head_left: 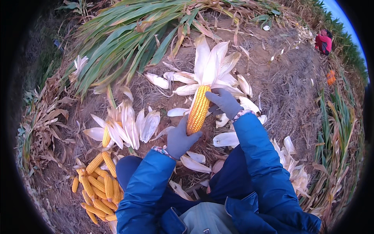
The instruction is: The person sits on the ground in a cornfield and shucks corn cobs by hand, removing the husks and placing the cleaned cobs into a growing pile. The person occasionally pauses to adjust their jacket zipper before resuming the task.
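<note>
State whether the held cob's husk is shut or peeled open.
Peeled open: the pale husk fans out beyond the cob, whose yellow kernels show bare.

Long green leaves (117,43) are spreading across the far left; withered brown leaves (48,117) are lying at the left. Far right, a person in a red top (324,43) is showing beyond an orange object (330,77), and blue sky (346,20) is appearing.
</note>
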A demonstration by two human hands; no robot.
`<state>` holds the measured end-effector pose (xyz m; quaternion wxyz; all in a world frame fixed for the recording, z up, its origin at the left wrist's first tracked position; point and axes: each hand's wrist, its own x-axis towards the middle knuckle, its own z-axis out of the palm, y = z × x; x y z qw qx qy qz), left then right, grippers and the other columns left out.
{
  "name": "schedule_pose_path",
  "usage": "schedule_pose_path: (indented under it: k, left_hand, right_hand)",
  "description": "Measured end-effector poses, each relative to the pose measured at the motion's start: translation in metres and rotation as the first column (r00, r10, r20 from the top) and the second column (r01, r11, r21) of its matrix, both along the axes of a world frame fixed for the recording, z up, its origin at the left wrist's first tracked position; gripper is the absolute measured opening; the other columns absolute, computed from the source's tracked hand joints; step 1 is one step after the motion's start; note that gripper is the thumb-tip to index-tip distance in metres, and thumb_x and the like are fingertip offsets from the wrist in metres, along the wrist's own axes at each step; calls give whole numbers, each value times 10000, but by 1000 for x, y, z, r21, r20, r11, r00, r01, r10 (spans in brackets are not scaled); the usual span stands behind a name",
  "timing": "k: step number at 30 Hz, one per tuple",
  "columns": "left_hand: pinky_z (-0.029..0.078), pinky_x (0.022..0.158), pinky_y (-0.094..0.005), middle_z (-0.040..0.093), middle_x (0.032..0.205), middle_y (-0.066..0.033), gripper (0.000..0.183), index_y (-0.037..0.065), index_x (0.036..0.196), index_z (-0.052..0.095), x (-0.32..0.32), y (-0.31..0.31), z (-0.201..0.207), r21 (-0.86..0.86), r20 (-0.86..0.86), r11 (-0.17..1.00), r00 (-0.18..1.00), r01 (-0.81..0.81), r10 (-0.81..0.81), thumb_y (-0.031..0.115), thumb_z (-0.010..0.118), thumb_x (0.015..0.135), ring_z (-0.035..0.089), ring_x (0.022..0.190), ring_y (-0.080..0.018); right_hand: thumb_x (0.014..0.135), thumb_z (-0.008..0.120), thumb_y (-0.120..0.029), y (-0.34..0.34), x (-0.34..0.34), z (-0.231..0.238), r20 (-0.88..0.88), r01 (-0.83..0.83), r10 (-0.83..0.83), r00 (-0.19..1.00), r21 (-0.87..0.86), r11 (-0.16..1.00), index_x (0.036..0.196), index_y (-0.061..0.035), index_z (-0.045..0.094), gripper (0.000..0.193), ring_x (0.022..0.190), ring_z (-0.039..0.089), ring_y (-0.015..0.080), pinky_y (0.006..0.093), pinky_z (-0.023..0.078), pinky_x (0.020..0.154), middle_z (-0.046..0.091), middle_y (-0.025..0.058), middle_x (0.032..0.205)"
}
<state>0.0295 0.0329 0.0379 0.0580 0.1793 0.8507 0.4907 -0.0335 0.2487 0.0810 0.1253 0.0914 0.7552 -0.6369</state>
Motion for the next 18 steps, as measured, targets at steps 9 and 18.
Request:
schedule_pose_path:
  k: [9,18]
  left_hand:
    - [496,608,-450,640,788,-230,697,4,1289,403,-5,3,-10,-403,-12,915,999,30,-38,349,701,761,633,704,-388]
    - [467,645,-325,656,796,-122,329,-23,944,635,-4,-10,-25,338,366,932,931,-130,-3,290,650,842,621,746,-163]
  right_hand:
    - [758,725,-214,-6,-9,-25,-140,187,-262,955,-403,896,1096,64,570,464,854,618,176,299,526,712,616,104,969]
    - [818,560,-171,41,-40,-41,-36,253,-486,873,-818,516,1088,16,541,329,990,572,265,403,467,909,584,136,1021]
